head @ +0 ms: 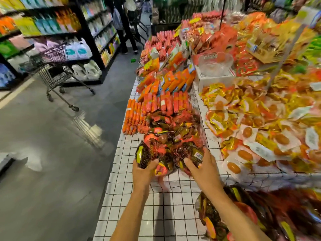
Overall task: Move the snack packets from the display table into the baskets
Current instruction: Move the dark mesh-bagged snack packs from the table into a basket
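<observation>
Here, both hands were on a cluster of net bags of snack packets (pixel 169 146), dark brown and yellow packets in red mesh, which lay on the display table (pixel 132 197) at the near end of its left-hand row. The left hand (pixel 145 168) gripped the near-left bag, its fingers curled under it and its thumb across the top. The right hand (pixel 203 166) clasped the bag beside it, thumb pressed to the near side and fingers bent over the top by a white barcode label. The two bags touched one another and the rest of the cluster behind them. The table was covered in a white cloth with a black grid. Just beyond the net bags lay a row of red sausage sticks (pixel 166 103), with orange sausages (pixel 132 117) to their left and flat orange packs (pixel 173 80) stacked further back. To the right, across a grid-cloth divider, spread a wide pile of yellow packets (pixel 243 115), and behind it stood a white box (pixel 213 77) with a clear plastic tub (pixel 215 62) on top. At the lower right, under the right forearm, sat a heap of similar dark packets (pixel 260 214), too blurred to tell what held it. Across the grey floor (pixel 52 153) stood a wire shopping trolley (pixel 52 73) before black shelves (pixel 57 23) of bright goods, and a person (pixel 128 32) stood far down the aisle.
</observation>
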